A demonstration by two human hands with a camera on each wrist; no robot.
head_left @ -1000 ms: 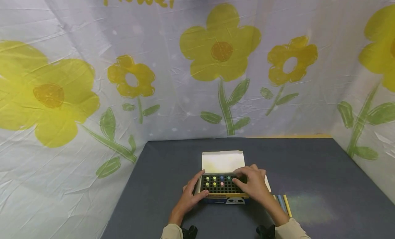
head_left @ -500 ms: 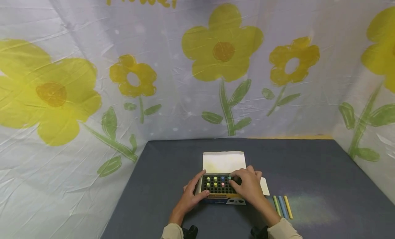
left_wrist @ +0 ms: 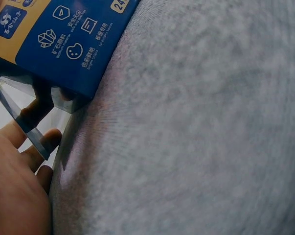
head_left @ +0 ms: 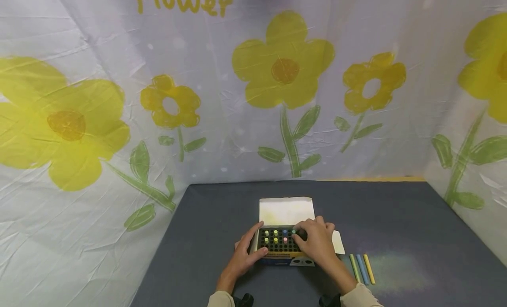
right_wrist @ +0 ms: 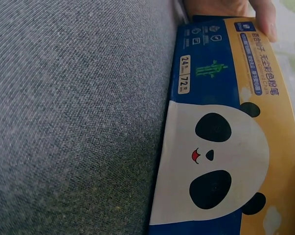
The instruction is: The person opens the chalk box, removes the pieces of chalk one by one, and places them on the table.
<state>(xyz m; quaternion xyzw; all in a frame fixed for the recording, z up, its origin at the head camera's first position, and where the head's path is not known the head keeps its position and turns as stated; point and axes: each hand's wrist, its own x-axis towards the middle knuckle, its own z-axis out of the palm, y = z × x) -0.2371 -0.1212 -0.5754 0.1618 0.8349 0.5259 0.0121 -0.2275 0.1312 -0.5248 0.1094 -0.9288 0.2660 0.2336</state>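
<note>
A blue and yellow chalk box [head_left: 273, 261] with a panda front stands on the dark table, its white lid flap [head_left: 286, 211] folded back. Several coloured chalk sticks stand upright in the holes of its black holder. My left hand [head_left: 241, 256] grips the box's left end, thumb at the front edge and fingers toward the back; in the left wrist view part of that hand [left_wrist: 17, 181] shows beside an end flap. At the back row, my right hand [head_left: 318, 241] pinches the top of a green chalk stick [head_left: 294, 231] with thumb and index finger. That hand covers the holder's right part.
Right of the box, a green chalk [head_left: 355, 268], a blue chalk [head_left: 362, 269] and a yellow chalk [head_left: 369, 269] lie side by side on the table [head_left: 222, 210]. A white side flap [head_left: 338, 242] sticks out from the box's right end. Behind hangs a flower-patterned cloth [head_left: 222, 144].
My right hand has shifted left over the holder to the green chalk stick, uncovering the side flap and the chalks on the table. My left hand has kept its grip on the box.
</note>
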